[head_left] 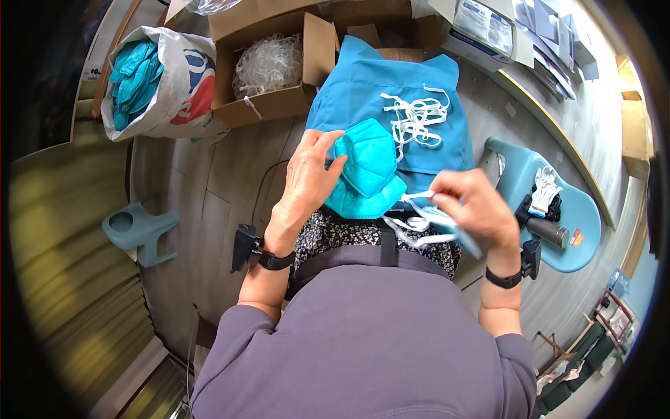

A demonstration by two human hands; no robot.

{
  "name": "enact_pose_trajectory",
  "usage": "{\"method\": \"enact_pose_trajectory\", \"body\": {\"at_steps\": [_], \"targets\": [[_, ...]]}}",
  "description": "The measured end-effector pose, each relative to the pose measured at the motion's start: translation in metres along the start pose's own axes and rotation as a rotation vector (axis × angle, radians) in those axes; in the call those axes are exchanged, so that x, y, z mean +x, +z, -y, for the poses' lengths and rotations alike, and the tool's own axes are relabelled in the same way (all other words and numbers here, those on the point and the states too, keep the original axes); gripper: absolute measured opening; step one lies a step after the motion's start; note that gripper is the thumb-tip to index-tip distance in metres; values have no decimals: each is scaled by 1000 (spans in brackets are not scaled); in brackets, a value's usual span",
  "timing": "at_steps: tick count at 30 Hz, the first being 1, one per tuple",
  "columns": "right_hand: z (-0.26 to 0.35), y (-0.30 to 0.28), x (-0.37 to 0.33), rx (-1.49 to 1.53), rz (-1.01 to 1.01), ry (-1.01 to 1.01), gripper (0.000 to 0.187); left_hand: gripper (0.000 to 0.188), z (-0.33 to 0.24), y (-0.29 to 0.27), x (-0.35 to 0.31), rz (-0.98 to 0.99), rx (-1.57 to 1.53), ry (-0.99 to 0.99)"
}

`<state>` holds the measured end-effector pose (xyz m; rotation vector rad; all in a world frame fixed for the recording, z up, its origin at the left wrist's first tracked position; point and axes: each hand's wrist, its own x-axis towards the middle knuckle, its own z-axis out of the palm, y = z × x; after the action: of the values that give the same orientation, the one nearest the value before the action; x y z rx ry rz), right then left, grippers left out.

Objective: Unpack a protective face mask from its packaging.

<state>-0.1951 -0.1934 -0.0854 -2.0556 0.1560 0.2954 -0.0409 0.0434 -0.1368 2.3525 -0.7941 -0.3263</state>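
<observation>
Two teal cup-shaped face masks [370,155] overlap in front of me, held at their left edge by my left hand [307,171], thumb and fingers pinched. Beside them, my right hand [474,202] pinches a white elastic strap [417,196] at the masks' lower right. A slim light-blue thing [455,227], smeared by motion, hangs under that hand; its kind is unclear. More white straps dangle over my lap. Under the masks lies a blue cloth [349,84], carrying a tangled bundle of white straps [417,119].
At the far left a white bag [164,105] holds teal masks. Next to it, an open cardboard box [269,105] contains a pile of clear-white straps. A blue plastic chair [579,195] on the right bears gloves and a dark cylinder [548,232]. A small blue-grey stool [139,230] stands left.
</observation>
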Motion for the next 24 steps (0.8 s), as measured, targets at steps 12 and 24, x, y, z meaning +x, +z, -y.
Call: {"method": "enact_pose_trajectory", "body": {"at_steps": [12,24], "targets": [[18,7,40,479,-356,-128,9,25,-79,3,6,252,-578,-42],[-73,-11,75,837,-947,-192,5,18,-73,10,-7,192,-657,-8]]}}
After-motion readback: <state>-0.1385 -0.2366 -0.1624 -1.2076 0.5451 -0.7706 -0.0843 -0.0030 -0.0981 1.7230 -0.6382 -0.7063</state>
